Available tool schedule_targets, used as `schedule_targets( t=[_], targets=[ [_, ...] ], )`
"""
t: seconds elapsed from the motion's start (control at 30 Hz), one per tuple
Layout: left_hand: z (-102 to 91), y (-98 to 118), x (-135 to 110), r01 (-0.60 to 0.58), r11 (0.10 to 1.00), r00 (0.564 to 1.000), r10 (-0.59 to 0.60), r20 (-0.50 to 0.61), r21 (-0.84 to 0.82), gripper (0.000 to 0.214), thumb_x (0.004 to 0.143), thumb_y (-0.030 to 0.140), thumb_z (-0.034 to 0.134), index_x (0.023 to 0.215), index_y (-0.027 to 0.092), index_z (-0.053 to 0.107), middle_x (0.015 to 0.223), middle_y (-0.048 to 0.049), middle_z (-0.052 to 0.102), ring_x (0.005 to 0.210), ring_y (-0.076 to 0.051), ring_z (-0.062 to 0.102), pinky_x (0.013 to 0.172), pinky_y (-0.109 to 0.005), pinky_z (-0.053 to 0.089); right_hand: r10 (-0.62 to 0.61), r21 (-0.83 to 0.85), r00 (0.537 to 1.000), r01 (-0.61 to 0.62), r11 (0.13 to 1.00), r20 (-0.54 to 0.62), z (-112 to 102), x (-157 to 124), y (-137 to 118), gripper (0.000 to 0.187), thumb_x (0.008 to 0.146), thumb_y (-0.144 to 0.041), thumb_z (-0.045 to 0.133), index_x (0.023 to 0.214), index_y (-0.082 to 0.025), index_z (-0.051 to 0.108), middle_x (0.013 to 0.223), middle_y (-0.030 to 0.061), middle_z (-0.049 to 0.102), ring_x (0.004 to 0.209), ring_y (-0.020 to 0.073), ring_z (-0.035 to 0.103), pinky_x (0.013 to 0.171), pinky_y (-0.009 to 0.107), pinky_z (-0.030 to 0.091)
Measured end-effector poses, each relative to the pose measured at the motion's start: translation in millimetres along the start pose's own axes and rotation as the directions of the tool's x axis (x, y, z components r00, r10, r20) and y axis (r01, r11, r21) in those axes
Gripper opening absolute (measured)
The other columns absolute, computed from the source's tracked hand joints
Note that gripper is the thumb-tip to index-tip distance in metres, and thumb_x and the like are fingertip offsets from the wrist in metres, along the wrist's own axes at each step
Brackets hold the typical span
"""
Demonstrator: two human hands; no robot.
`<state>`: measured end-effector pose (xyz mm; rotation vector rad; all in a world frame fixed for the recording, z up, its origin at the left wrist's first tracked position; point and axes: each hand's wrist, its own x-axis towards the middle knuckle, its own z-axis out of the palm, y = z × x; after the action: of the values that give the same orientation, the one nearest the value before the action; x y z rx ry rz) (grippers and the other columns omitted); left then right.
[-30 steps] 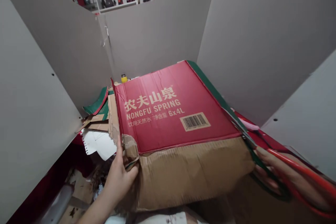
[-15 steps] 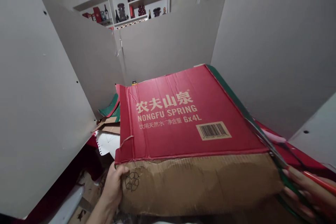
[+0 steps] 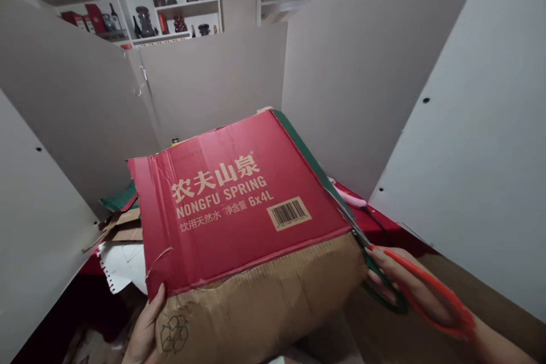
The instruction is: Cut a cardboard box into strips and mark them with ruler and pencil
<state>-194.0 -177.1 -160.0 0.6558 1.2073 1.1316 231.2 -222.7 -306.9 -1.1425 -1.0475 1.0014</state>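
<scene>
A red, green and brown cardboard sheet (image 3: 213, 256) with a barcode and printed lettering fills the middle of the view, tilted up toward me. My left hand (image 3: 147, 318) grips its lower left corner, the thumb on the printed side and the other fingers hidden behind. On the right, my right hand (image 3: 392, 273) is closed on a pair of scissors (image 3: 439, 290) with one orange and one green handle. The blades lie along the cardboard's right edge, near the fold between red and brown; whether they are parted there I cannot tell.
Grey panels (image 3: 341, 68) enclose the work area. Cut cardboard scraps (image 3: 121, 224) and white spiral-edged paper (image 3: 123, 264) lie at left on a red-covered table. A pink object (image 3: 350, 196) rests behind the scissors. Shelves (image 3: 170, 8) with bottles and vases stand beyond.
The view has swung right, so the cardboard and both hands appear farther left. The scissors now show more fully, with their orange handle raised away from the green one.
</scene>
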Motion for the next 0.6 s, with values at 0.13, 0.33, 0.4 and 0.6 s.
schedule_targets(
  t=[0.13, 0.33, 0.4, 0.6],
  targets=[
    [-1.6, -2, 9, -0.035, 0.997, 0.997, 0.040, -0.065, 0.069, 0.059, 0.077, 0.031, 0.072, 0.133, 0.018, 0.057, 0.106, -0.0136, 0.074, 0.099, -0.034, 0.069, 0.090, -0.045, 0.055, 0.005, 0.143, 0.997, -0.016, 0.990, 0.076, -1, -1, -3, 0.058, 0.087, -0.068, 0.042, 0.057, -0.019, 0.046, 0.049, -0.0015, 0.041, 0.044, 0.0105, 0.036, 0.044, 0.026, 0.027],
    [-1.0, 3, 20, -0.166, 0.938, 0.973, 0.206, -0.108, 0.303, 0.057, 0.070, 0.027, 0.079, 0.124, 0.021, 0.061, 0.103, -0.0072, 0.075, 0.101, -0.028, 0.069, 0.085, -0.036, 0.058, 0.051, 0.068, 0.999, -0.050, 0.996, -0.008, 5, -3, -13, 0.061, 0.072, -0.078, 0.053, 0.055, -0.021, 0.041, 0.047, -0.0033, 0.039, 0.042, 0.0089, 0.032, 0.041, 0.024, 0.024],
    [6.2, 16, 13, -0.264, 0.868, 0.924, 0.352, -0.147, 0.421, 0.060, 0.072, 0.029, 0.077, 0.128, 0.024, 0.058, 0.110, -0.0057, 0.073, 0.109, -0.027, 0.066, 0.091, -0.036, 0.056, 0.050, 0.048, 0.999, -0.049, 0.998, -0.015, 3, 1, -10, 0.060, 0.071, -0.076, 0.056, 0.056, -0.021, 0.040, 0.049, -0.0040, 0.038, 0.043, 0.0085, 0.031, 0.040, 0.023, 0.024],
    [96.9, 75, -53, -0.693, -0.079, 0.058, 0.985, 0.165, 0.717, 0.065, 0.080, 0.038, 0.066, 0.138, 0.051, 0.041, 0.148, 0.0139, 0.043, 0.140, -0.026, 0.035, 0.118, -0.039, 0.030, -0.011, -0.073, 1.000, 0.012, 0.997, 0.020, -4, 16, 5, 0.046, 0.070, -0.061, 0.066, 0.062, -0.017, 0.054, 0.056, -0.0028, 0.041, 0.049, 0.0087, 0.032, 0.045, 0.023, 0.028]
  ],
)
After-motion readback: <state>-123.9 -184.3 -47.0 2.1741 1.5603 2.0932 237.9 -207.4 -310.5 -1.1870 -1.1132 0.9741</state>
